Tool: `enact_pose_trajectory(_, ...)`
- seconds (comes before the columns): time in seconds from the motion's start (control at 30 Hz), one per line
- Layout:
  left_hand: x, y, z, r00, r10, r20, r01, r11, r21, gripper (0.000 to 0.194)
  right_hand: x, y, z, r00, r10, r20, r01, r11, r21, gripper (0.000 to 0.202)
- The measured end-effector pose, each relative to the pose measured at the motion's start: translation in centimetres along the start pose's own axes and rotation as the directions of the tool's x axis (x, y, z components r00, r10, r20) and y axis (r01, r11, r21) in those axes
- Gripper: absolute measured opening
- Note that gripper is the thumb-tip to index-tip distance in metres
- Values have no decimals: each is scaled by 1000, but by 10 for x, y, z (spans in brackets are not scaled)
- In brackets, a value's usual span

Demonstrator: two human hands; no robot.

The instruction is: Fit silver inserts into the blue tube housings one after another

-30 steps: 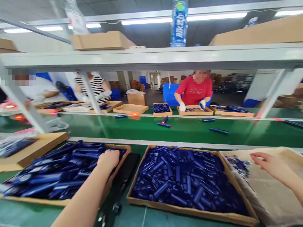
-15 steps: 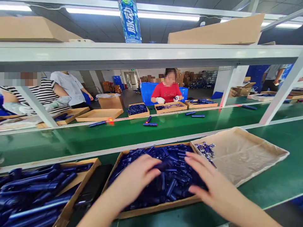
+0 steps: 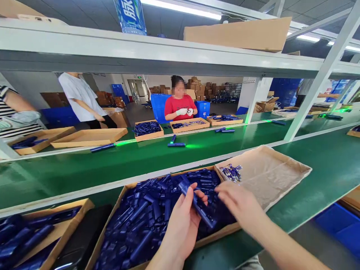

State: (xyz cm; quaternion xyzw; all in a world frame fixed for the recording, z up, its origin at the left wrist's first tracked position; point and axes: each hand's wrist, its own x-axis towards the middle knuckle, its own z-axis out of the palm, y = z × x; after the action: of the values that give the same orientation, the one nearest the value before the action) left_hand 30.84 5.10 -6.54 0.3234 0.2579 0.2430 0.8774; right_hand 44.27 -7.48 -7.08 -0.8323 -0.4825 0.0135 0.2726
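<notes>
My left hand [image 3: 187, 219] is closed around a blue flashlight [image 3: 197, 204], which slants down to the right between thumb and fingers. It is held above a cardboard tray [image 3: 108, 221] heaped with short blue tube parts [image 3: 140, 213]. My right hand [image 3: 239, 204] hovers over the right edge of that tray, apart from the flashlight. Its fingers are bent and smeared by motion, so whether they hold anything is unclear. Just beyond it, small silver-and-blue parts [image 3: 232, 172] lie in a lined shallow tray [image 3: 270, 168].
At the left stand a black case [image 3: 84, 240] and a tray of longer blue tubes [image 3: 25, 240]. Several blue flashlights [image 3: 176, 144], some glowing green, lie on the green belt [image 3: 135, 161]. A co-worker in red [image 3: 180, 105] sits opposite. A white shelf [image 3: 168, 52] crosses above.
Both hands were spread over the tray; the left now grips a flashlight, and the right has drawn together. The view has turned right. Lights on the belt went from red to green.
</notes>
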Motion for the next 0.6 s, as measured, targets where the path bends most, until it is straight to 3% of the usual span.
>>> enact_pose_trajectory(0.1, 6, 2, -8, 996, -51, -76, 50, 999, -15, 29, 35, 60, -9, 946, 323, -5, -319, 933, -165, 30)
enact_pose_trajectory(0.2, 8, 5, -15, 993, -96, -65, 93, 995, -36, 33, 58, 114, -4, 889, 453, 59, -420, 862, -283, 17)
enact_pose_trajectory(0.27, 7, 6, -17, 993, -119, -29, 118, 993, -28, 40, 66, 134, 4, 872, 481, 90, -427, 839, -338, 18)
enact_pose_trajectory(0.43, 3, 6, -14, 983, -174, 55, 177, 981, -73, 43, 79, 142, 12, 867, 491, 87, -413, 805, -426, 26)
enact_pose_trajectory(0.6, 2, 4, -15, 980, -187, 69, 193, 976, -104, 40, 90, 134, 15, 888, 423, 181, -309, 840, -447, 24)
